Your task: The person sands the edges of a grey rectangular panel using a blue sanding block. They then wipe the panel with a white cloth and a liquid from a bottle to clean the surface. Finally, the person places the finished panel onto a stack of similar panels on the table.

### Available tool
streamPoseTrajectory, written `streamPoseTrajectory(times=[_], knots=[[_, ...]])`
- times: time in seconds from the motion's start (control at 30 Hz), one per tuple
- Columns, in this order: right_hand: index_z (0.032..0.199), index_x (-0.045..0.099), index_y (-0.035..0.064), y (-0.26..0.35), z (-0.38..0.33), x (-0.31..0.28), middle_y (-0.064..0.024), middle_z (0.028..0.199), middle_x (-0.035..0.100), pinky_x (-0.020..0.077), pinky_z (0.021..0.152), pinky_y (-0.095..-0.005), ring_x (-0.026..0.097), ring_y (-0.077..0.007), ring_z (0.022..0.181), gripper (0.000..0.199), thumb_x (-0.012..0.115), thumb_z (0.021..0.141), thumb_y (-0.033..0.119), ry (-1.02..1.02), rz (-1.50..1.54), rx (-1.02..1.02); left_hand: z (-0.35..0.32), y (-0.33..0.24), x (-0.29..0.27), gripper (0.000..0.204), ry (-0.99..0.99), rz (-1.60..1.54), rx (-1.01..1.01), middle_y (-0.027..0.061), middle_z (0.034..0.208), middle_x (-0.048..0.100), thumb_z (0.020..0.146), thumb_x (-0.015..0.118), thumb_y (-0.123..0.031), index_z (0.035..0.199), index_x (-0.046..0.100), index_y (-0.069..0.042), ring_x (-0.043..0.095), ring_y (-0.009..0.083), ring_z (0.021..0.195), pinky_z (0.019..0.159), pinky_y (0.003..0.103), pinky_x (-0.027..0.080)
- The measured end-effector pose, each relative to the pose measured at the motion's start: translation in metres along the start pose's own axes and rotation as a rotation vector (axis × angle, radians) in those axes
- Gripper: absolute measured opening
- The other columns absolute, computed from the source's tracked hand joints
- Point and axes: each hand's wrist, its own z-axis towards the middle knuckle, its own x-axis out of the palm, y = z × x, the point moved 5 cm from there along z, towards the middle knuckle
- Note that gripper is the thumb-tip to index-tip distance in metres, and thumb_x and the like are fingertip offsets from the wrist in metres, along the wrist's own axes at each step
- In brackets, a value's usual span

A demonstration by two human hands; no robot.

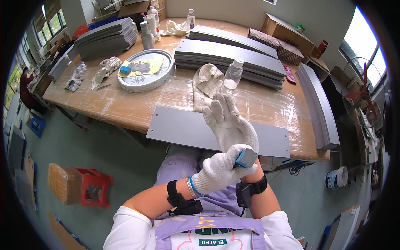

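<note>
A: Where're we at, step-wise?
B: Prob. a quick glove fix. Our left hand (218,167) is curled at the right wrist, over the lower end of the right glove (248,135), w/ the blue-and-grey block (246,158) in its grip too.
A: And our right hand (228,118)?
B: Wide open, fingers up, palm facing us, nothing in it. Palm looks smudged grey.
A: The work itself?
B: Grey panel (179,126) lies flat along the near edge of the tabletop (133,106), partly hidden by our right hand. Block's up by the wrist, so off the panel rn.
A: Next move calls for what?
B: If it's block on panel: free the glove, keep hold of the block, set it flat, steady one end w/ the empty hand. Light, even pressure, imo.
A: Anything to mind?
B: Cloth (207,79) & clear bottle (233,76) past the far edge; a long stroke cld knock 'em.
</note>
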Motion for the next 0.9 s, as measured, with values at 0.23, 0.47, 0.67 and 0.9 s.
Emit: streamPoseTrajectory(times=[0.23,0.47,0.67,0.9], knots=[[0.151,0.036,0.0056,0.034,-0.023,-0.007,-0.0194,0.140,0.053,0.0360,0.112,-0.0375,0.048,-0.0262,0.132,0.062,0.053,0.098,0.034,-0.237,-1.154,0.090,0.005,-0.005,0.028,0.051,0.122,0.019,0.046,0.0137,0.090,0.073,0.086,0.074,-0.047,0.124,0.056,-0.017,0.073,0.0302,0.083,0.074,0.038,0.057],[0.154,0.031,0.0116,0.051,-0.054,-0.041,-0.0172,0.130,0.058,0.0477,0.097,-0.0365,0.055,-0.0173,0.119,0.067,0.058,0.099,0.039,-0.459,-0.204,0.037,0.011,-0.004,0.052,0.037,0.260,-0.140,-0.157,0.0025,0.098,0.069,0.086,0.078,-0.016,0.119,0.062,-0.008,0.062,0.0066,0.091,0.084,0.027,0.052],[0.137,0.050,0.0033,0.063,-0.077,-0.054,-0.0206,0.133,0.057,0.0426,0.107,-0.0427,0.052,-0.0284,0.125,0.052,0.053,0.101,0.042,-0.293,-0.149,-0.018,0.026,0.002,0.084,0.039,0.459,-0.289,-0.432,0.0019,0.103,0.067,0.091,0.073,-0.014,0.125,0.058,-0.007,0.061,0.0088,0.094,0.086,0.028,0.051],[0.118,0.057,-0.0002,0.098,-0.168,-0.094,-0.0147,0.111,0.064,0.0508,0.094,-0.0396,0.062,-0.0245,0.105,0.039,0.046,0.106,0.036,-0.604,-0.100,-0.171,0.053,0.003,0.082,0.049,0.239,0.103,-0.001,0.0096,0.113,0.065,0.086,0.076,-0.020,0.130,0.060,-0.010,0.059,0.0215,0.108,0.094,0.036,0.049]])
